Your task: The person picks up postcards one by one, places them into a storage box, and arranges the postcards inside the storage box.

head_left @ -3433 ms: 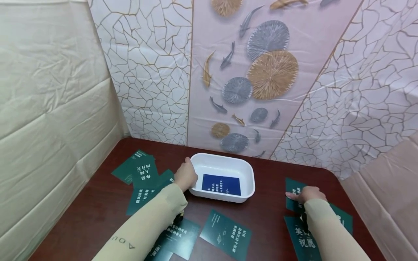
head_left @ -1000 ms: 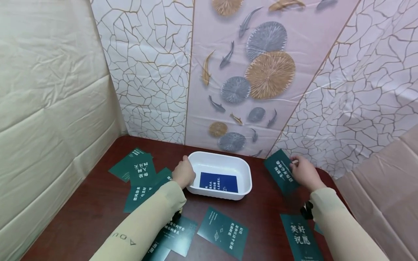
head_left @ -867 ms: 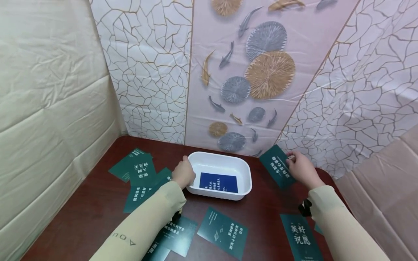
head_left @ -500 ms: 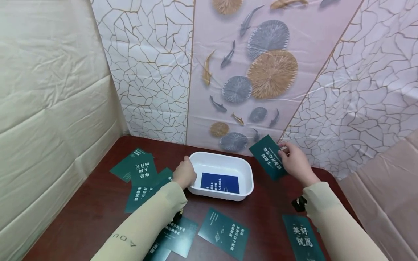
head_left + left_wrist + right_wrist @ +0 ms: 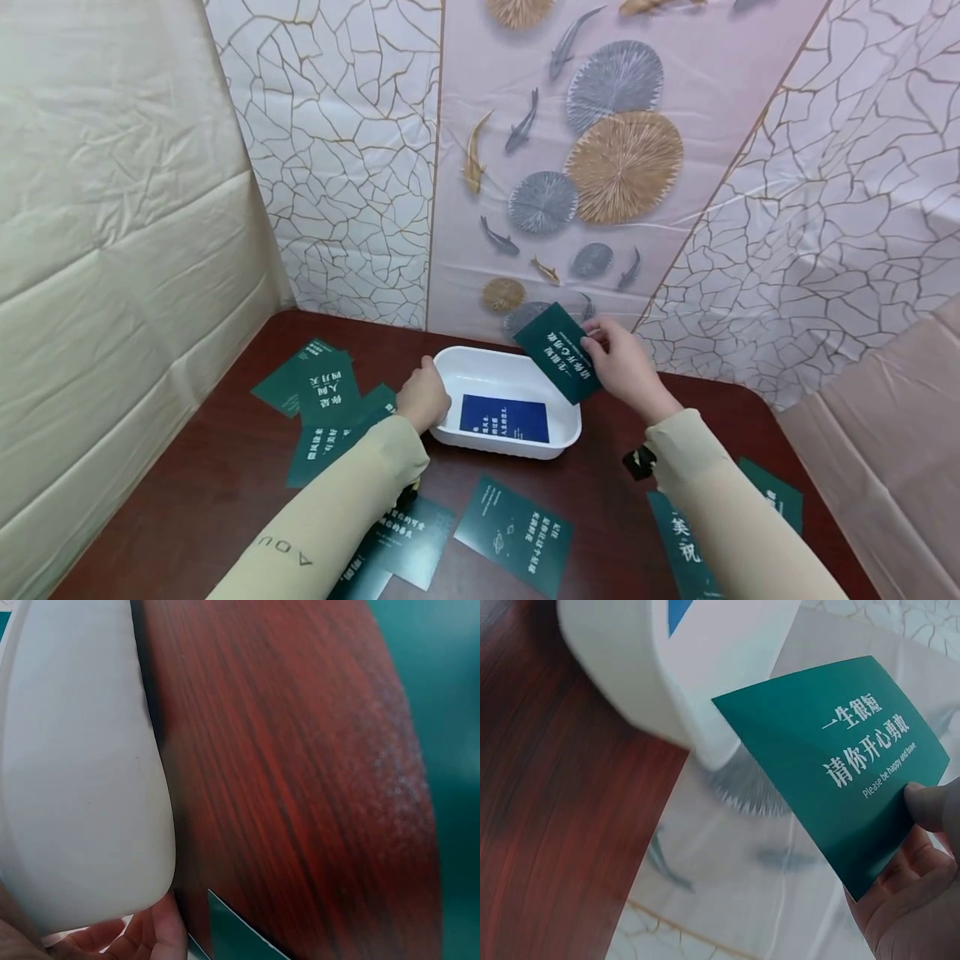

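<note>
A green card with white lettering (image 5: 557, 353) is pinched along its edge by my right hand (image 5: 622, 367), thumb on the printed face. In the head view it overlaps the back right rim of a white plastic tub (image 5: 491, 451). The right wrist view shows the same card (image 5: 832, 750) tilted beside the tub's end (image 5: 630, 675). Inside the tub lies a blue card (image 5: 504, 418). My left hand (image 5: 423, 397) grips the tub's left end, its fingers (image 5: 169, 930) curled under the rim in the left wrist view.
Several green cards (image 5: 327, 392) overlap on the dark red table (image 5: 187, 500) at left. More lie near the front, one (image 5: 516, 536) before the tub and another pair (image 5: 408, 542) partly under my left sleeve. Two cards (image 5: 776, 492) show around my right forearm. A patterned cloth (image 5: 360, 167) hangs behind.
My right hand has picked up a green card from the right side of the table and carried it up and left to the tub. My left hand has stayed on the tub.
</note>
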`<action>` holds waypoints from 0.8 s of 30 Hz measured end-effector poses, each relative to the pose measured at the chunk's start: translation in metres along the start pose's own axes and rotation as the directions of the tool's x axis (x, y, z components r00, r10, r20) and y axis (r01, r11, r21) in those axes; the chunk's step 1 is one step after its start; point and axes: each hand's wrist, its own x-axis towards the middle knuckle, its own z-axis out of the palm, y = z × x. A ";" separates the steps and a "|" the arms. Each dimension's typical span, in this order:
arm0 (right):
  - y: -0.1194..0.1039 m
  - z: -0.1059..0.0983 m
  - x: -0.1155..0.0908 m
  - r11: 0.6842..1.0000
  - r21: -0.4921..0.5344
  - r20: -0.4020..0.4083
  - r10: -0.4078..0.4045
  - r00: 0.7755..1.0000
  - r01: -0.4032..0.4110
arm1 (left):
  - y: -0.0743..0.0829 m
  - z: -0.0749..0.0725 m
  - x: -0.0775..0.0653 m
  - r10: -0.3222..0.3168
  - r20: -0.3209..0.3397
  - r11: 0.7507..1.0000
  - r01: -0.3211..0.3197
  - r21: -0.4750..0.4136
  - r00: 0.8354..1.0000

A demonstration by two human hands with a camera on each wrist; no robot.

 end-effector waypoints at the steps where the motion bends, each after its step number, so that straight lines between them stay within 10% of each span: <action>1: -0.003 0.004 0.001 1.000 0.006 0.010 -0.004 1.000 0.004 | 0.000 0.000 0.001 -0.002 0.002 1.000 0.002 0.002 1.000; 24: -0.027 0.078 0.007 0.998 0.010 0.315 -0.062 0.947 0.062 | -0.003 -0.001 0.003 0.008 0.005 1.000 -0.008 0.008 1.000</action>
